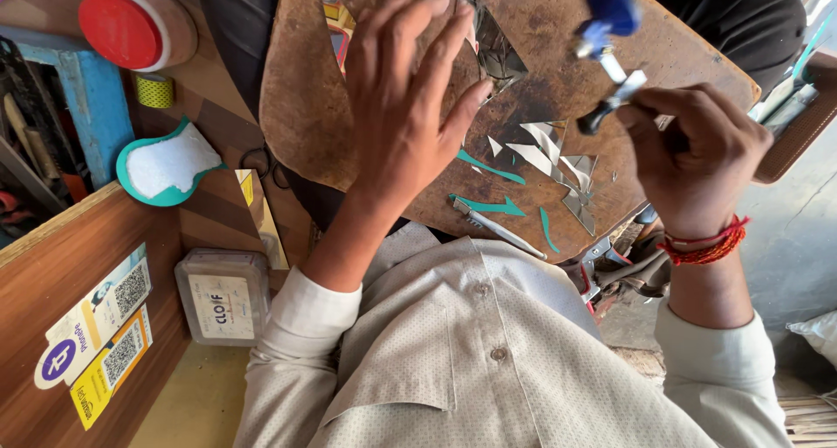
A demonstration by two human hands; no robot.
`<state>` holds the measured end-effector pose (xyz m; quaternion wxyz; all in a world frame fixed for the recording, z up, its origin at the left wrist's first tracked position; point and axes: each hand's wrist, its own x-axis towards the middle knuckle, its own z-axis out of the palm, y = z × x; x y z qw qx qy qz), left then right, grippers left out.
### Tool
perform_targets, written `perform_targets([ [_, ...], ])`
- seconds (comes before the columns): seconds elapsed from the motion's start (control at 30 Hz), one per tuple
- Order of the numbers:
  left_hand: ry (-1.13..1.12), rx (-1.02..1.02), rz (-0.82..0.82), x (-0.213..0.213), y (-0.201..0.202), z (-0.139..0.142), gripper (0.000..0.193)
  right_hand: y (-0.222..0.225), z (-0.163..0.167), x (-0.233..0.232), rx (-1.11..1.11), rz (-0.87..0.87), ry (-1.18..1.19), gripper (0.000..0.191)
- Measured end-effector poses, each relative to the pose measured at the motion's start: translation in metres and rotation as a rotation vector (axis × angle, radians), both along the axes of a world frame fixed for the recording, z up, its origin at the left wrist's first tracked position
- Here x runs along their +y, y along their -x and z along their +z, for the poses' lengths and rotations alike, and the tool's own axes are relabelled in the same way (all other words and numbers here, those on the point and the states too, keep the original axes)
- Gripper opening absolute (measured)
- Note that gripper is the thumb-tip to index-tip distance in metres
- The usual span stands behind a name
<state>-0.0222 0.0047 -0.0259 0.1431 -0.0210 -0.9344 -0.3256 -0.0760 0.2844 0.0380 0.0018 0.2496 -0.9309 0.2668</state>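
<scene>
Your left hand [401, 108] flat with fingers spread on the mirror sheet [493, 43] on the brown board [305, 108], your right hand [693, 156] gripping a blue-knobbed cutter [608, 56], three teal strips [488, 206], grey labelled box [222, 295] lower left, two stickers [96, 335] on the wooden panel, one red lid [122, 28].

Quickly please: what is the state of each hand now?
Left hand: open, fingers spread flat on a mirror piece on the wooden board.
Right hand: closed, holding a blue-topped cutter tool.
</scene>
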Motion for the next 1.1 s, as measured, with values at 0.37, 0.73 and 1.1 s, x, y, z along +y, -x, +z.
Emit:
perform_targets([
  [0.37,0.101,-0.085,0.109,0.020,0.015,0.009,0.101,-0.012,-0.018,0.032,0.027,-0.102,-0.027,0.014],
  [0.73,0.006,-0.066,0.105,0.048,0.033,0.012,0.082,-0.010,0.001,0.020,0.005,-0.059,-0.008,0.013],
  [1.1,-0.104,-0.132,0.018,0.057,0.052,0.021,0.049,-0.014,0.009,0.021,0.018,-0.100,0.126,0.007],
])
